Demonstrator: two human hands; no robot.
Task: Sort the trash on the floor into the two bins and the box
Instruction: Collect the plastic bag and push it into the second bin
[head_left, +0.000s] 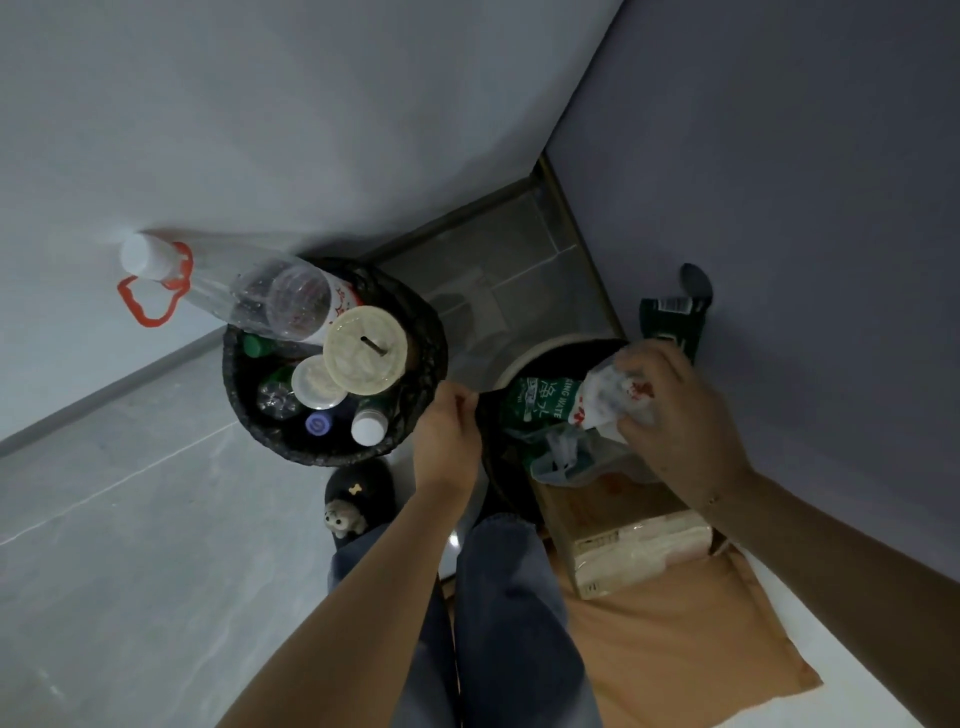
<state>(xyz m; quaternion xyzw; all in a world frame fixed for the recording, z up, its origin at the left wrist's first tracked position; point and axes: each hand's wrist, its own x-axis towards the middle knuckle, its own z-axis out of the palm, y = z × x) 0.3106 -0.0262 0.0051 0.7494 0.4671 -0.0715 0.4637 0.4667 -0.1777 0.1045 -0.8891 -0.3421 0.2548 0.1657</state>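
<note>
Your left hand pinched the bin liner's edge open, so your right hand, fingers clamped on a wrapper, could drop it inside.

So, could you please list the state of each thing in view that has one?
Left bin: upright, full of bottles and lidded cups.
Large bottle: capped, sticking out of the left bin.
Right bin: holds wrappers.
Box: flaps open.
Left hand: pinches the bag edge.
Right hand: grips a crumpled wrapper.

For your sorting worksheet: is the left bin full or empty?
Full: the left bin holds bottles and lidded cups rising past its rim.
</note>
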